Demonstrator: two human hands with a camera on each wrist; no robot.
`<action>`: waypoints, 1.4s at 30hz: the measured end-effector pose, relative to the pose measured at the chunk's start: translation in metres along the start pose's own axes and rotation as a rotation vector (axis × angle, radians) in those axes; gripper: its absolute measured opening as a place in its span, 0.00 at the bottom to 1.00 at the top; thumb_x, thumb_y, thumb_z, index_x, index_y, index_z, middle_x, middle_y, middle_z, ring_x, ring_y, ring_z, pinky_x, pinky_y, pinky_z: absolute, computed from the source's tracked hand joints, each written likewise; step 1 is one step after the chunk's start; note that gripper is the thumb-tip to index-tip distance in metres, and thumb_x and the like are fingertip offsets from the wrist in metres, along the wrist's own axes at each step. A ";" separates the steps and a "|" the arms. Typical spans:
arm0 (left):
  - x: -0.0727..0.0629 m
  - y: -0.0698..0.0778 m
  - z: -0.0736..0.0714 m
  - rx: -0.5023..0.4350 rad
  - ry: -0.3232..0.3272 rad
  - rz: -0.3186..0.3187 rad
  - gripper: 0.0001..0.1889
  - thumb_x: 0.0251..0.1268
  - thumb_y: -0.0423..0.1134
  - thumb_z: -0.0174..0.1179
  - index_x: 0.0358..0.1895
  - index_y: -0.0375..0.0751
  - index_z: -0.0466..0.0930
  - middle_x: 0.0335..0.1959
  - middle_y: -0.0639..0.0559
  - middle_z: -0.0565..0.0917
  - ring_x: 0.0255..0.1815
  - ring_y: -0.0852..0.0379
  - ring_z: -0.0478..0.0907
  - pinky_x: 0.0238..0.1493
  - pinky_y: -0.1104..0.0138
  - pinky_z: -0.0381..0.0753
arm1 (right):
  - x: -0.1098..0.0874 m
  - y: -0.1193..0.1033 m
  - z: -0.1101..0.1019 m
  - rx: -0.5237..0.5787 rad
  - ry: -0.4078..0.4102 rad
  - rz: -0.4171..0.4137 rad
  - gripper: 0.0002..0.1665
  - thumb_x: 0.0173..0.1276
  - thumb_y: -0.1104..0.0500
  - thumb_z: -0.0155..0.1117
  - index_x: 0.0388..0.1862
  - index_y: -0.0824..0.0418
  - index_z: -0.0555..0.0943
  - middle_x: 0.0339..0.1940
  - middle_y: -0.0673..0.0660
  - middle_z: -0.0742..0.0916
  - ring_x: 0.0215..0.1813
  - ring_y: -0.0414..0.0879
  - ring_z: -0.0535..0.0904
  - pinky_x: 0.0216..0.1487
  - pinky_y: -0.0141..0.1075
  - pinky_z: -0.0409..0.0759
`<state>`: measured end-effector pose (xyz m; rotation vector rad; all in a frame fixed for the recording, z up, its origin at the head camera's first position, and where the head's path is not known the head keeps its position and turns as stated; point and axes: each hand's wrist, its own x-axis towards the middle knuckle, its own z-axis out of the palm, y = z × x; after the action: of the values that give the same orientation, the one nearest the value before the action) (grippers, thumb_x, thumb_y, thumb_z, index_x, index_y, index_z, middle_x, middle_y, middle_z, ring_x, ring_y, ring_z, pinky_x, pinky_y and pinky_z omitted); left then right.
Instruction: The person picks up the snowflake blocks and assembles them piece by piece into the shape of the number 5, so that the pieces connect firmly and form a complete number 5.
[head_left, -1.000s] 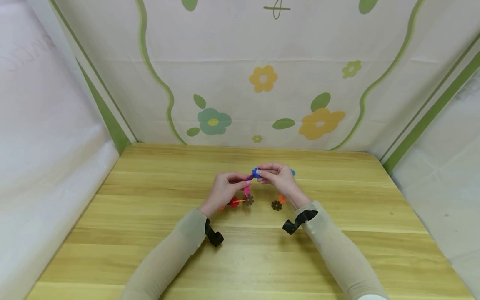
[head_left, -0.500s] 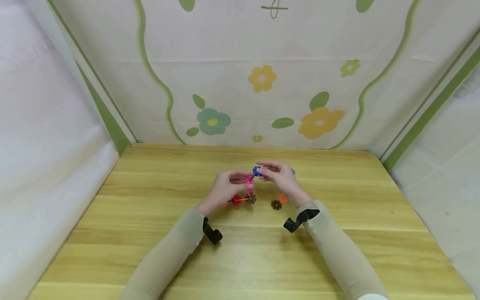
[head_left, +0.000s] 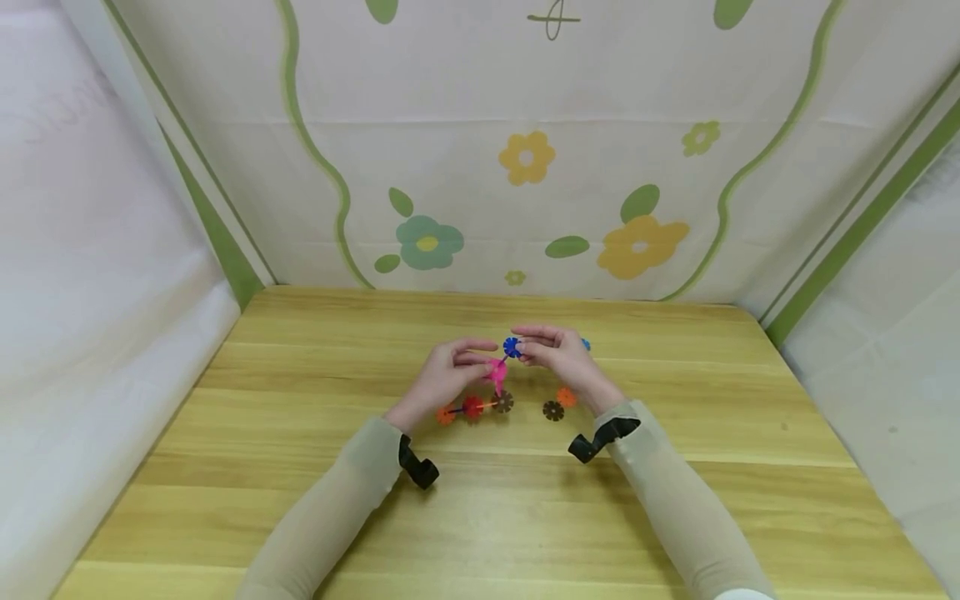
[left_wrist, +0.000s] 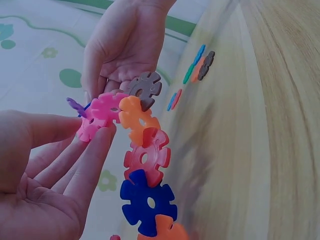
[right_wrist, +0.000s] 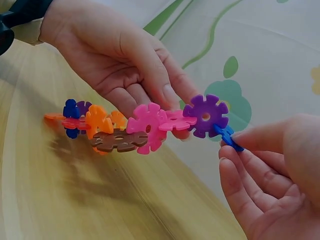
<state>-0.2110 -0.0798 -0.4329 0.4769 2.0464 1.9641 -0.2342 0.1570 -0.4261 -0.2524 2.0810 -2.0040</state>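
Notched plastic snowflake discs are joined into a chain above the table. My left hand [head_left: 442, 377] pinches the chain at a pink disc [right_wrist: 181, 120], thumb on one side and fingers on the other. With thumb and fingertips, my right hand [head_left: 558, 360] pinches the blue disc [right_wrist: 231, 140] at the chain's far end. That blue disc is slotted into a purple disc [right_wrist: 205, 116], which joins the pink part. From there the chain runs through a brown disc [right_wrist: 117, 141], an orange disc [left_wrist: 134, 120], a red disc [left_wrist: 156, 160] and a dark blue disc [left_wrist: 134, 197].
Beneath and beside my right hand, a loose brown disc [head_left: 553, 411] and an orange disc [head_left: 566, 397] lie on the wooden table [head_left: 480, 517]. A light blue disc [head_left: 587, 344] shows past that hand. A flower-print cloth [head_left: 450, 167] stands behind the table.
My left hand has shifted slightly left, its index finger straighter, and its grip shows on the pink disc. More of the chain's orange end shows. My right hand stays on the blue disc.
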 end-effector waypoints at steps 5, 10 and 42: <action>0.000 -0.001 0.000 0.073 0.022 0.001 0.19 0.73 0.30 0.62 0.65 0.34 0.78 0.46 0.45 0.88 0.46 0.50 0.86 0.53 0.50 0.83 | 0.000 0.003 -0.001 -0.010 -0.001 -0.008 0.23 0.75 0.64 0.65 0.66 0.66 0.79 0.53 0.63 0.86 0.59 0.73 0.77 0.62 0.57 0.76; 0.002 0.000 0.002 0.144 0.067 0.023 0.18 0.71 0.29 0.64 0.62 0.35 0.80 0.45 0.48 0.88 0.46 0.52 0.86 0.51 0.54 0.84 | -0.003 0.005 -0.004 -0.041 -0.008 -0.031 0.24 0.73 0.65 0.67 0.66 0.67 0.78 0.52 0.62 0.86 0.56 0.67 0.81 0.61 0.57 0.77; 0.007 -0.001 0.010 0.322 0.161 0.192 0.04 0.68 0.38 0.69 0.40 0.43 0.90 0.34 0.56 0.88 0.35 0.52 0.84 0.32 0.62 0.84 | -0.006 0.006 0.008 -0.032 0.024 -0.024 0.17 0.78 0.66 0.59 0.61 0.72 0.79 0.51 0.64 0.86 0.51 0.62 0.83 0.60 0.57 0.77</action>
<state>-0.2135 -0.0682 -0.4346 0.6210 2.5222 1.8293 -0.2262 0.1507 -0.4319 -0.2616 2.1363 -1.9989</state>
